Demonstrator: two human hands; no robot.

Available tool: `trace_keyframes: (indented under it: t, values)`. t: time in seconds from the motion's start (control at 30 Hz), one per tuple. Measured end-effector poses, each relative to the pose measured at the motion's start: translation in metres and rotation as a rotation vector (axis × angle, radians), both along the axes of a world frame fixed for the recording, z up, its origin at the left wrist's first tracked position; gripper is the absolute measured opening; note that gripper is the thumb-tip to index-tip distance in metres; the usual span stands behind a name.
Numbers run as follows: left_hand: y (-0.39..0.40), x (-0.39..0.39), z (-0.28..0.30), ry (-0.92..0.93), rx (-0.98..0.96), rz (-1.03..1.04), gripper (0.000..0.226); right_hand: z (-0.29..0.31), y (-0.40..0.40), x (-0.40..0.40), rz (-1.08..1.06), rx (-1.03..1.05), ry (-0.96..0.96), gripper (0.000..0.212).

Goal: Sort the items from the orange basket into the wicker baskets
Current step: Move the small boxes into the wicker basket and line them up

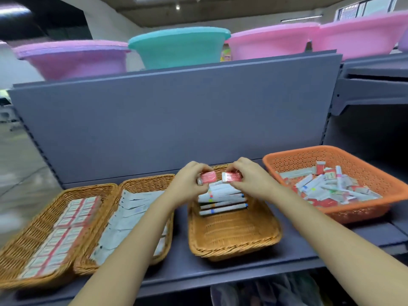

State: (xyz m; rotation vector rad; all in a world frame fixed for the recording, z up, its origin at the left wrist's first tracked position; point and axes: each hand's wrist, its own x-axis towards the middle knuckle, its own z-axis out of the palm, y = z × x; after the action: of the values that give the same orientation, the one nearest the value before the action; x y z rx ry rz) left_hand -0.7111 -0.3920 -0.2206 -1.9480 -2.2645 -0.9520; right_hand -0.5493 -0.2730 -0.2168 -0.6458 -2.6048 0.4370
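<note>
Woven wicker baskets, rough and matt. Perforated orange basket of smooth plastic; glossy plastic basins above. Matt grey shelf, looks like painted metal.

I see a gray shelf with four baskets on it. Three wicker baskets sit in a row: left basket, middle basket, right basket. An orange basket sits at the far right, just beside them
</note>
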Motion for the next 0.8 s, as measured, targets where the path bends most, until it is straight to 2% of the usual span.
trace_keyframes:
  t: [0.3,0.5,0.6,0.67,0.8]
  values:
    - [-0.063,-0.048,-0.009,-0.039,0.042,-0.008,0.033,-0.006,-0.062,-0.052,0.071,-0.01,0.06,0.025]
    - [-0.084,-0.069,-0.009,-0.392,-0.02,0.126,0.014,-0.007,-0.072,-0.079,0.127,0.009,0.08,0.023]
    - [-0.092,-0.076,-0.004,-0.614,-0.027,0.176,0.026,-0.003,-0.072,-0.092,0.154,-0.016,0.104,0.025]
    - [-0.097,-0.083,-0.003,-0.76,-0.002,0.169,0.026,-0.001,-0.072,-0.1,0.176,-0.048,0.109,0.027]
    - [-0.106,-0.099,-0.002,-0.87,-0.024,0.167,0.024,-0.002,-0.075,-0.117,0.223,-0.124,0.11,0.027]
